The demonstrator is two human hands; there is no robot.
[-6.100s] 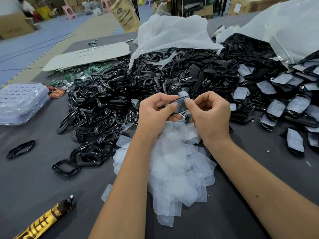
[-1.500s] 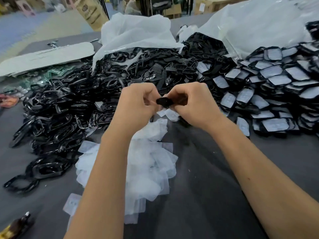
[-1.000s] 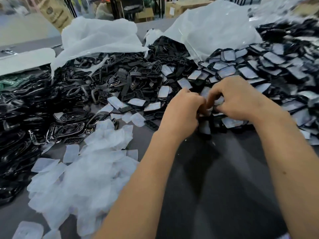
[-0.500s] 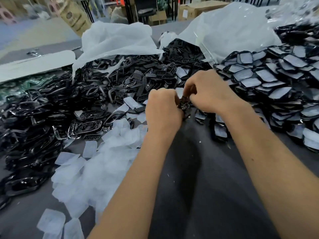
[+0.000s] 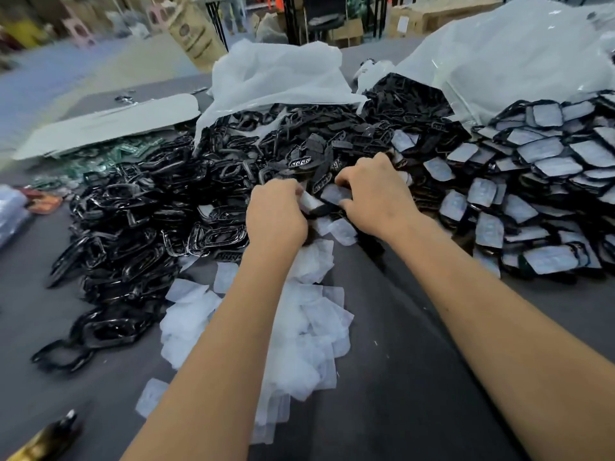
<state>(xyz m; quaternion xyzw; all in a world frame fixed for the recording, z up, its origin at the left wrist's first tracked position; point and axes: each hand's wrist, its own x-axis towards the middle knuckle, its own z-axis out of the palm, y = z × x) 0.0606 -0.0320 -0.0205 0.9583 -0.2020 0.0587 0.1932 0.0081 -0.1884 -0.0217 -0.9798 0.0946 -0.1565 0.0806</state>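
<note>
Nothing sharp enough to read: only a blurred round mark on a brown sack [image 5: 196,34] at the back, and a gold-and-black tube [image 5: 46,437] at the near left corner, its print smeared.

At centre, just above the desk [image 5: 416,377], a small black shell [image 5: 327,201] held between two hands. Curled left hand [image 5: 276,214], fingertips pinching the shell's near-left end. Curled right hand [image 5: 376,194], thumb and fingers gripping the far-right end. Long axis across the view, left end slightly nearer; film-covered face turned up.

Beneath the wrists, a heap of loose translucent films [image 5: 299,327]. To the left, a pile of glossy black frames [image 5: 133,234]. To the right, a spread of film-covered shells [image 5: 539,181]. Behind, black parts spilling from white plastic bags [image 5: 276,78]. At far left, green circuit boards [image 5: 116,154] beside a flat white board [image 5: 106,123].

Dark grey cloth over the desk. Beyond it, a blurred warehouse floor with cardboard boxes [image 5: 416,15].
</note>
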